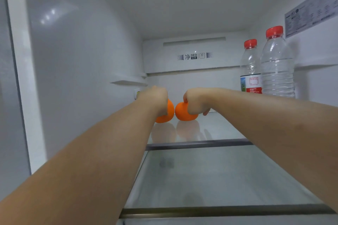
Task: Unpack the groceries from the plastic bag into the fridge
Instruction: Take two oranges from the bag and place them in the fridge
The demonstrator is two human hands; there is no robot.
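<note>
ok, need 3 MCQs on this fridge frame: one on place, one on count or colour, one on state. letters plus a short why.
1. Where do the water bottles stand?
A. back right of the glass shelf
B. front left of the shelf
C. in a door rack

2. How many oranges are in view?
A. one
B. two
C. four

3. What is the right hand doing?
A. resting flat on the shelf
B. hanging idle with nothing in it
C. holding an orange

Key:
1 A: both red-capped bottles stand against the right wall near the back.
2 B: the left orange and the right orange sit side by side low over the shelf.
3 C: its fingers curl over the right orange; the left hand has a like grip on the other.
</note>
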